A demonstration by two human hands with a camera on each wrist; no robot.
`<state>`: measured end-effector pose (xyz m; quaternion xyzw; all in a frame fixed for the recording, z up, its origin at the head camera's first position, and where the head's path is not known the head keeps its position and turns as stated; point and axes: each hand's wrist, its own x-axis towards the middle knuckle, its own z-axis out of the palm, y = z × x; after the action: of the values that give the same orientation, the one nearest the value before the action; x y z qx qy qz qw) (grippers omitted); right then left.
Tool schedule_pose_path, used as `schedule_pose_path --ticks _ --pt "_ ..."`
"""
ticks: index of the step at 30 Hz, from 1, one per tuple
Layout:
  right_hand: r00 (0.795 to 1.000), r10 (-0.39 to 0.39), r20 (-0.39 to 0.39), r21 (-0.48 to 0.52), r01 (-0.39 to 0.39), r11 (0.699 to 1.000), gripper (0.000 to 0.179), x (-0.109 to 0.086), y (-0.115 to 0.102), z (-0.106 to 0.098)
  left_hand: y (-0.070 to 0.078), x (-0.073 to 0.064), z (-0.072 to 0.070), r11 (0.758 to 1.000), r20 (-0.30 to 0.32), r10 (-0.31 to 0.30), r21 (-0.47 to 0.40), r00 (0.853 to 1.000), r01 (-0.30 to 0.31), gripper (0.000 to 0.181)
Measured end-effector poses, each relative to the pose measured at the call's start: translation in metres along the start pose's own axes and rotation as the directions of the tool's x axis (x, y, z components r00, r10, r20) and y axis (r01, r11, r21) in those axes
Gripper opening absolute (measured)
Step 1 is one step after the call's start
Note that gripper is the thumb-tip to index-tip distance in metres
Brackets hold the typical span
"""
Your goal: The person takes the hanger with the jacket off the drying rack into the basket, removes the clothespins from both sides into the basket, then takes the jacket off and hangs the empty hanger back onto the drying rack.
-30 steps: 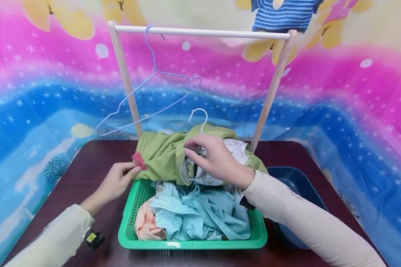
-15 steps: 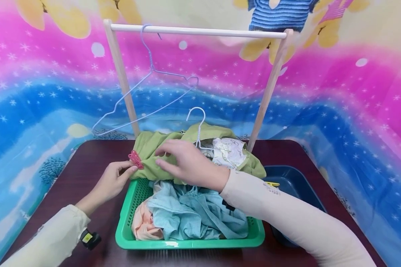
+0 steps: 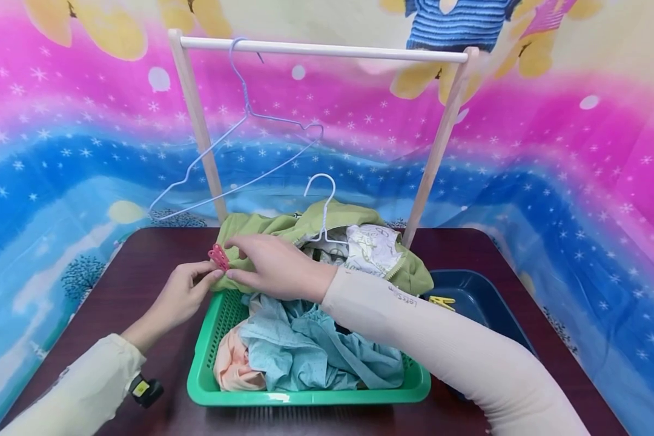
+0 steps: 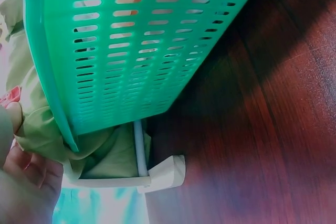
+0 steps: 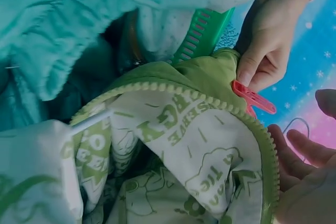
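A green zip jacket (image 3: pixel 261 224) with a white printed lining lies over the back of the green basket (image 3: pixel 305 398). A white hanger (image 3: pixel 324 219) sits inside it, its hook sticking up from the neck. My left hand (image 3: pixel 180 297) pinches the jacket's left end, right beside a red clothespin (image 3: pixel 218 257) clipped there. My right hand (image 3: pixel 280 266) is at the clothespin from the other side, thumb and fingers apart. In the right wrist view the right fingers (image 5: pixel 294 153) are spread near the jacket's zipper edge, with the red clothespin (image 5: pixel 254 98) just beyond.
Light blue and peach clothes (image 3: pixel 316 351) fill the basket. Behind it stands a wooden rack (image 3: pixel 327 51) with a bare lilac wire hanger (image 3: pixel 247 97) on its bar. A dark blue basin (image 3: pixel 474 293) is at the right, a yellow clothespin (image 3: pixel 441 301) at its left side.
My right hand has moved left from the jacket's neck to the red clothespin, uncovering the white hanger and lining. The left hand keeps its pinch at the jacket's left end.
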<state>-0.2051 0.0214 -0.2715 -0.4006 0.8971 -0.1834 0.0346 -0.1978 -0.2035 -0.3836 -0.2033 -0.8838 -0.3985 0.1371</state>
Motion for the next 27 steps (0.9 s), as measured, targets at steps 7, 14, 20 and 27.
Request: schedule_pose_path --ticks 7,14,20,27 --pt "0.997 0.07 0.016 -0.081 -0.068 0.994 0.059 0.014 -0.002 0.005 0.006 -0.001 0.001 0.999 -0.04 0.026 0.029 0.999 -0.025 0.011" --pt "0.995 0.099 0.006 -0.13 -0.098 0.987 0.059 0.024 -0.004 0.011 0.009 -0.004 0.002 0.993 -0.111 0.051 0.11 0.993 -0.039 0.01" --pt "0.995 0.103 0.016 -0.148 -0.1 0.984 0.043 0.028 -0.008 0.014 0.011 -0.007 0.004 0.987 -0.146 0.095 0.143 0.985 -0.074 0.015" --pt "0.994 0.112 0.0 -0.119 -0.112 0.987 0.03 0.032 -0.012 0.016 0.014 -0.008 0.004 0.984 -0.161 0.117 0.15 0.98 -0.093 0.018"
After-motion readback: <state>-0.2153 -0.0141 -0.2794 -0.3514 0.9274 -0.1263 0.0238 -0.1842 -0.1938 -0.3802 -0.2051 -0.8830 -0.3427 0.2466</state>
